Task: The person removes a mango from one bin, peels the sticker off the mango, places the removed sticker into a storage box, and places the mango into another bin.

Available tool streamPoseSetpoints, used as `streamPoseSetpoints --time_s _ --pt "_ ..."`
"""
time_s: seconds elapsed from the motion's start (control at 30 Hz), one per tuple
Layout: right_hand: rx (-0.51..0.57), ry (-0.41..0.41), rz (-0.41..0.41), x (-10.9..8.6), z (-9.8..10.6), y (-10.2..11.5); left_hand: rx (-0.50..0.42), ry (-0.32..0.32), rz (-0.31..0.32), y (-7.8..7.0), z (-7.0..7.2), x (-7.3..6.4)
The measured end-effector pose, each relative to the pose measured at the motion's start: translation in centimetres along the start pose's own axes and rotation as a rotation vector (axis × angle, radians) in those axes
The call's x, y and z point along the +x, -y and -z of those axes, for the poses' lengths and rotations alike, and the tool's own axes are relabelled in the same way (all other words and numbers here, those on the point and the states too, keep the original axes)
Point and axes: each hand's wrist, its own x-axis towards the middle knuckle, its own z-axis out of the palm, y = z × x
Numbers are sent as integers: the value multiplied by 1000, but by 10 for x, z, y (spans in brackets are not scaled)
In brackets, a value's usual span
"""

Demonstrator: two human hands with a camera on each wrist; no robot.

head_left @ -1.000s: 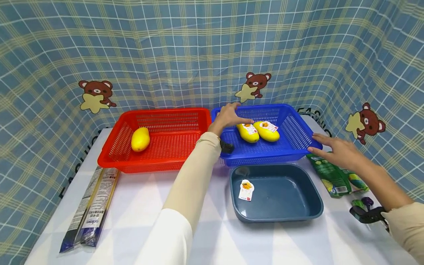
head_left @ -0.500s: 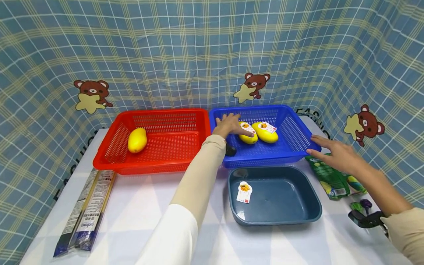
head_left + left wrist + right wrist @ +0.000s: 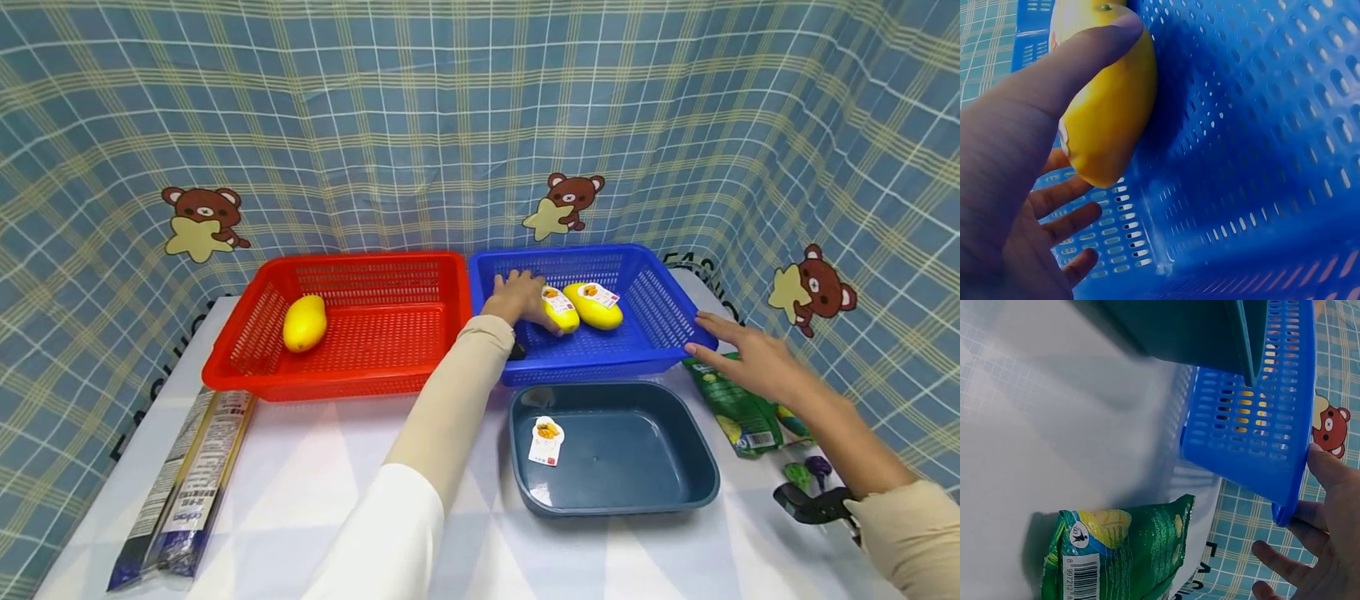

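In the blue basket (image 3: 577,367), two yellow mangoes with white picture labels lie side by side. My left hand (image 3: 517,297) is at the left mango (image 3: 562,310), its thumb lying along the fruit. In the left wrist view, that hand's fingers (image 3: 1075,222) are spread and relaxed beyond the mango's (image 3: 1110,112) lower end; the index fingertip is hidden behind it. The right mango (image 3: 594,308) lies just beside. At the basket's right front corner, my right hand (image 3: 757,358) rests its thumb and a finger against the rim; its other fingers are loose.
Left of the blue basket stands a red basket (image 3: 337,385) holding one mango (image 3: 304,323). A dark teal tub (image 3: 615,462) with a loose label (image 3: 547,442) is in front. Long packets (image 3: 183,492) lie left; a green bag (image 3: 738,408) and small green and purple items (image 3: 806,472) lie right.
My left hand has lowered from above the blue basket onto the left mango. My right hand has stayed at the basket's corner. The head view has shifted slightly.
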Motion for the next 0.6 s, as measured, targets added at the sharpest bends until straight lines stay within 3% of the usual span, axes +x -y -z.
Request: streamPoseSetpoints --time_s 0.33,0.6 --pt "23 -4 20 5 -4 6 -39 -46 -11 21 12 -7" --pt "40 1 2 2 0 -1 -131 -148 -99 16 40 -21"
